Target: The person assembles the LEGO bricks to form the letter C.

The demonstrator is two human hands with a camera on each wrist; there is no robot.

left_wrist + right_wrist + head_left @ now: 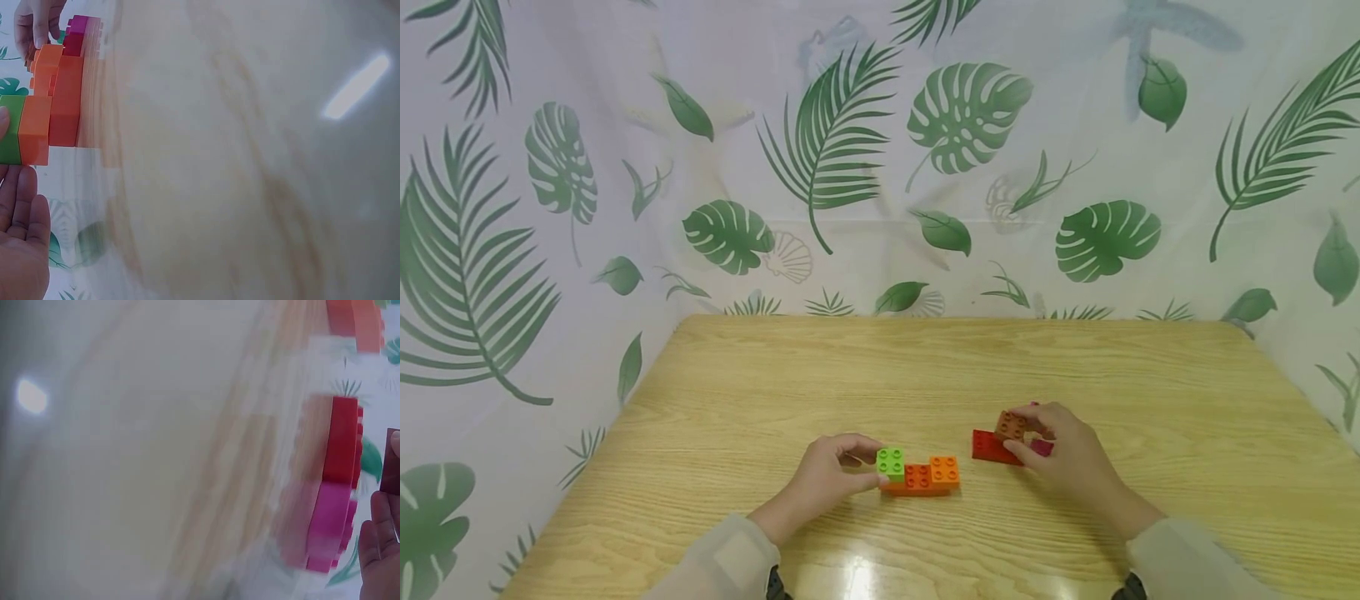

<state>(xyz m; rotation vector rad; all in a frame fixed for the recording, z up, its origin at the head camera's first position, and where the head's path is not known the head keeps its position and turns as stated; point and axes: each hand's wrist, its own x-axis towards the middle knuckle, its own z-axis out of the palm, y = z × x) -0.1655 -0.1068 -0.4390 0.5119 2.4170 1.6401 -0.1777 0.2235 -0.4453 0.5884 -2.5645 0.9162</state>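
A white backdrop printed with green monstera leaves, feathery palm fronds and pale seashells stands behind the table and along both sides. The yellowish wood-grain tabletop has a glossy sheen, with a bright light reflection on its near part.

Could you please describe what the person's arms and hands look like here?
The left hand and right hand wear no gloves. Both arms have plain, pale beige sleeves reaching toward the wrists. A small black piece shows at each sleeve's inner edge; too little is visible to identify it.
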